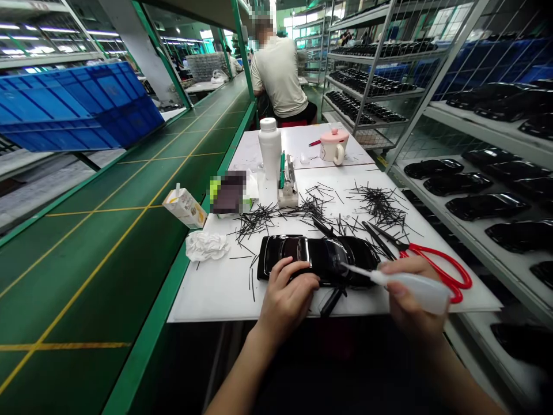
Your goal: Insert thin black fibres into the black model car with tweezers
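A glossy black model car (319, 253) lies lengthwise across the white tabletop in front of me, with its doors swung out on both sides. My left hand (288, 295) grips its near side, fingers bent over the edge toward the roof. In my right hand (415, 300) is a translucent squeeze bottle (419, 290) with a long thin nozzle. The nozzle tip is at the car, by the open door area; whether it touches cannot be made out. Red-handled scissors (453, 262) lie just beyond that hand, partly hidden. Thin black strips (375, 202) are scattered in piles behind the car.
A white bottle (270, 150), a pink-lidded mug (334, 145), a small tool holder (287, 193), a drink carton (185, 206) and crumpled tissue (207, 246) stand around the table. A green conveyor (129, 230) runs left, car racks (470, 138) right. A person (280, 75) sits ahead.
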A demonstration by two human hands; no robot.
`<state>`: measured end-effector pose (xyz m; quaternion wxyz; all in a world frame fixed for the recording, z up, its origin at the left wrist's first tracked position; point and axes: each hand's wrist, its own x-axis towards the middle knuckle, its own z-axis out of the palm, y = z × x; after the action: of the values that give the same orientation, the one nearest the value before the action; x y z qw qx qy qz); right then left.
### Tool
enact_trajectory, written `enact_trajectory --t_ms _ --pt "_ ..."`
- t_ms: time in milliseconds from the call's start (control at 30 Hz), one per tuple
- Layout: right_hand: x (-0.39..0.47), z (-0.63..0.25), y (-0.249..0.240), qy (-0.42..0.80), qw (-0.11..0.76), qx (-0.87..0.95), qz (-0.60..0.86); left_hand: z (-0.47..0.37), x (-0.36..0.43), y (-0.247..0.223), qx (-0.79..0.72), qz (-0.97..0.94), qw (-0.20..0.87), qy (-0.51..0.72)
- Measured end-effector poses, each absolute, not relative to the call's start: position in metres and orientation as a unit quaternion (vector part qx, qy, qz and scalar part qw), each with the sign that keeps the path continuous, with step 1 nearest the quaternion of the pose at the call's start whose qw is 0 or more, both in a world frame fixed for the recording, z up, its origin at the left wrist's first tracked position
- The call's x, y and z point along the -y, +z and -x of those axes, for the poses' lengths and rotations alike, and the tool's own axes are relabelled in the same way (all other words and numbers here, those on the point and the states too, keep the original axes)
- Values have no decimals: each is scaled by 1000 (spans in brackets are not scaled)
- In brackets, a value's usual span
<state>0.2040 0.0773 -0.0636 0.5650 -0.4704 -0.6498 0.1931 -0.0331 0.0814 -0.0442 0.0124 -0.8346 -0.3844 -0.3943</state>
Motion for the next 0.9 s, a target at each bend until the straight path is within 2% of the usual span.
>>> enact_trajectory --t_ms 100,167,367,533,900 --pt "-81 -178 -51 247 604 662 368 36 -80 -44 383 825 -19 -416" --pt "-86 -168 -43 242 586 696 338 37 -79 -44 383 812 -47 -438" --pt "-94 -159 -35 168 510 773 337 38 -76 -47 411 775 -69 -476" --pt "-94 -158 -33 155 469 799 342 37 -74 -48 457 742 -90 -482" --pt "-94 -155 -30 176 444 802 359 38 -74 -48 461 731 -116 -490"
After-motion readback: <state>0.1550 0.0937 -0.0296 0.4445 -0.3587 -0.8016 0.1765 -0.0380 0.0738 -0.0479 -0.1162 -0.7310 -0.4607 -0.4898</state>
